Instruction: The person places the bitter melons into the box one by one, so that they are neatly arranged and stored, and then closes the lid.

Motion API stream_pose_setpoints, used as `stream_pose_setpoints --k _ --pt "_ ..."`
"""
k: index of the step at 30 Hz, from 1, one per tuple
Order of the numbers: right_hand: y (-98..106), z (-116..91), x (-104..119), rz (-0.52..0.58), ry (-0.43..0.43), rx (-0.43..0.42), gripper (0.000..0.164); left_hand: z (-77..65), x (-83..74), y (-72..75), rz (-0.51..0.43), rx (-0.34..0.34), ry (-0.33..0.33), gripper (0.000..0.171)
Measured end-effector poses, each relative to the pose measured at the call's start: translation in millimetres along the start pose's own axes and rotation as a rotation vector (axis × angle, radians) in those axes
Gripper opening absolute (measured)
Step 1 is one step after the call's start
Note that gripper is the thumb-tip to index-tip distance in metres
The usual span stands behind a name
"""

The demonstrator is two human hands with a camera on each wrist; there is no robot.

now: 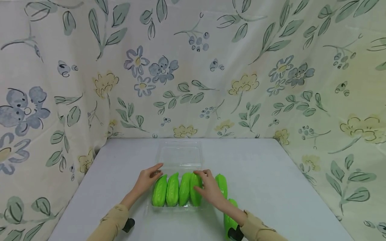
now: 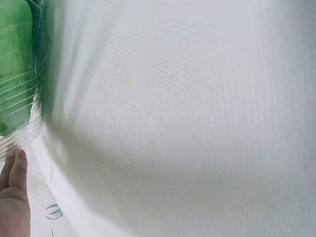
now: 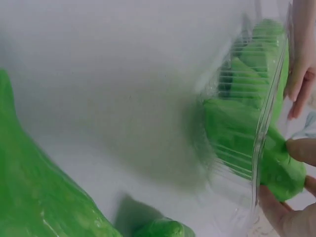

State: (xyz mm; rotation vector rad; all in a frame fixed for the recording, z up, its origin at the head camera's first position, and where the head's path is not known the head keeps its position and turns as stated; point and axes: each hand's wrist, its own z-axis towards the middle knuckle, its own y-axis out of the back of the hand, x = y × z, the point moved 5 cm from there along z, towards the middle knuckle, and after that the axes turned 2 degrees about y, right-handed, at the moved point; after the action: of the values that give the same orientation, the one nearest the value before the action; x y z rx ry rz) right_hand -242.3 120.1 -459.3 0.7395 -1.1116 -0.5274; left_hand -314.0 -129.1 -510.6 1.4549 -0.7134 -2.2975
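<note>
A clear plastic clamshell box (image 1: pixel 203 207) lies on the table with its lid (image 1: pixel 180 154) folded open toward the back. Several bright green bitter melons (image 1: pixel 172 191) stand side by side in it. At the right end of the row, my right hand (image 1: pixel 211 190) grips the rightmost bitter melon (image 1: pixel 196 195), thumb and fingers on either side of its far end. In the right wrist view that melon (image 3: pixel 281 170) leans over the box rim. My left hand (image 1: pixel 145 180) is at the box's back left corner, fingers extended beside the leftmost melon (image 1: pixel 159 192).
To the right of the box, two more bitter melons lie on the white table (image 1: pixel 265 187): one farther back (image 1: pixel 221 184), and one nearer (image 1: pixel 230 216), partly hidden under my right forearm. A floral curtain (image 1: pixel 193 83) hangs behind the table and along its sides.
</note>
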Motion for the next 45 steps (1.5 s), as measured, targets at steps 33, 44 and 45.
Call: stream_pose_setpoints --k 33,44,45 --pt "8.8 21.1 -13.4 -0.074 0.021 0.134 0.050 2.2 -0.3 -1.8 0.014 0.005 -0.002 0.042" --pt "25.4 14.3 -33.3 0.209 -0.047 0.105 0.048 2.8 0.1 -1.7 0.015 -0.004 -0.010 0.042" --pt "28.2 13.6 -36.6 0.223 -0.074 0.106 0.048 2.6 0.1 -1.7 0.019 -0.005 -0.012 0.042"
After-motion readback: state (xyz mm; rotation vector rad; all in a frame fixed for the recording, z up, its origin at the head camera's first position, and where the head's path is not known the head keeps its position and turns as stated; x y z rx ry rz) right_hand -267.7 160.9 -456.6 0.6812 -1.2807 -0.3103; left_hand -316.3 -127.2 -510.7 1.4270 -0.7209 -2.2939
